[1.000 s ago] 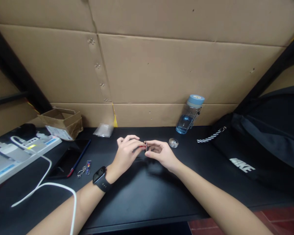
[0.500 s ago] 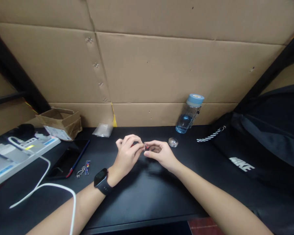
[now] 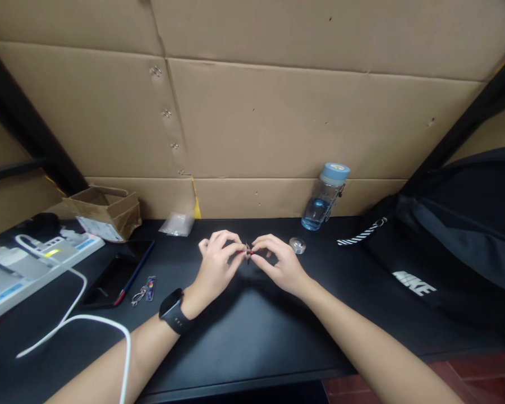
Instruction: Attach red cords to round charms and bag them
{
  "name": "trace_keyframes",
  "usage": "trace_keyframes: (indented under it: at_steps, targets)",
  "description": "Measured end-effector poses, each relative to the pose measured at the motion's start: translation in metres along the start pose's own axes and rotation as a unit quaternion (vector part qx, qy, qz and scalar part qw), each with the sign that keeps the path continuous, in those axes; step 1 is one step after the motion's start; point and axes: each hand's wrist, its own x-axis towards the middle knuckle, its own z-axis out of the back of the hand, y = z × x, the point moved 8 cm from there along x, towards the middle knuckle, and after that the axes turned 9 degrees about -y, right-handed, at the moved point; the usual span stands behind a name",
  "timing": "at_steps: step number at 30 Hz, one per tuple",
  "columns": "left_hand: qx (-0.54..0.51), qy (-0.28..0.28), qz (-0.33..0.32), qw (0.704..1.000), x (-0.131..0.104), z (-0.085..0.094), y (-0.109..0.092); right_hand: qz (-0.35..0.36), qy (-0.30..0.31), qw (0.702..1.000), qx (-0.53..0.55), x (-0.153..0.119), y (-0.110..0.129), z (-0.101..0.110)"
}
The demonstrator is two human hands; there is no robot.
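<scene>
Between my two hands, above the black desk (image 3: 252,336), is a small thin dark disc (image 3: 248,252) with red parts, seen almost edge-on. My left hand (image 3: 219,261) pinches it from the left between thumb and fingers; some red shows behind those fingers. From the right, the thumb and forefinger of my right hand (image 3: 280,264) close around a red tip of the disc. Fingers cover much of the thing, so its kind is unclear. Just beyond the right hand lies a small round clear object (image 3: 297,245).
A blue-capped water bottle (image 3: 325,196) stands at the back, a black bag (image 3: 450,241) at the right. On the left are a power strip (image 3: 33,266), white cable (image 3: 84,318), dark tablet (image 3: 118,272), keyring (image 3: 145,290), and open cardboard box (image 3: 109,213). A clear plastic packet (image 3: 177,224) lies behind.
The right fingers have shifted slightly right along the disc, uncovering its dark edge and red tip. My left hand has barely moved and still pinches it.
</scene>
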Motion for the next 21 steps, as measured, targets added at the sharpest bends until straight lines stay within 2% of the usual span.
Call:
trace_keyframes:
  at_steps: [6,9,13,18,21]
  targets:
    - [-0.042,0.054,0.042,0.997,-0.001,-0.009,0.005,0.096,-0.015,0.992,-0.076,0.001,0.009,0.003]
    - [-0.047,0.063,0.053,0.995,0.001,-0.008,0.007,0.107,-0.009,0.99,-0.096,0.0,0.01,0.003]
    - [-0.069,0.045,0.074,0.994,0.005,-0.002,0.008,0.105,0.002,0.987,-0.121,0.0,0.01,0.003]
    - [-0.023,0.092,0.001,0.996,0.0,-0.009,-0.004,0.106,0.02,0.984,-0.141,-0.001,0.009,0.001]
    - [0.006,0.099,-0.023,0.995,-0.005,-0.014,-0.007,0.104,0.028,0.983,-0.147,-0.001,0.008,0.0]
